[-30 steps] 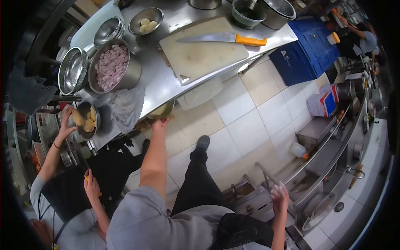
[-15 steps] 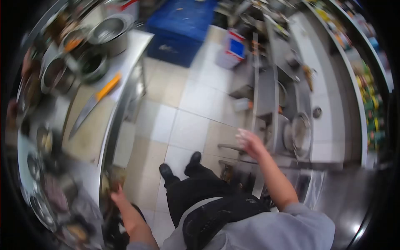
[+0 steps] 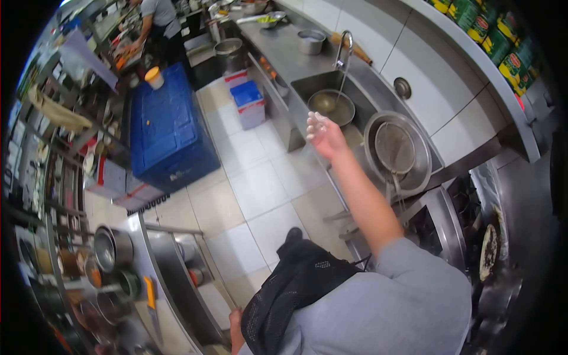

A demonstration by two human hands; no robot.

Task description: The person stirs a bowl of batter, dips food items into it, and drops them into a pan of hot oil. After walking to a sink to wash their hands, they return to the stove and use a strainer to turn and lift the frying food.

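Note:
My right hand (image 3: 325, 137) is raised beside the sink (image 3: 303, 89), palm up, fingers loosely bent and apart, with white residue on the fingertips and nothing in it. Beyond it, water runs from a faucet (image 3: 343, 50) into a round pot (image 3: 334, 109) in the sink. Right of the hand, a mesh strainer (image 3: 395, 147) lies in a large metal bowl (image 3: 425, 168). My left hand (image 3: 236, 325) shows only in part at the bottom, near the left counter's edge; its fingers are mostly hidden. An orange-handled knife (image 3: 152, 305) lies on a cutting board (image 3: 174, 325).
A large blue chest (image 3: 168, 130) stands on the left, with a yellow-lidded tub (image 3: 154, 78) on it. Farther back is a co-worker (image 3: 160, 18). A blue-lidded box (image 3: 247, 103) sits on the tiled floor. A stove (image 3: 464, 204) is at the right, below a shelf of cans (image 3: 497, 44).
The view has swung right, bringing the sink and faucet into clear sight. My right hand now appears higher, by the sink; my left hand appears lower and less visible.

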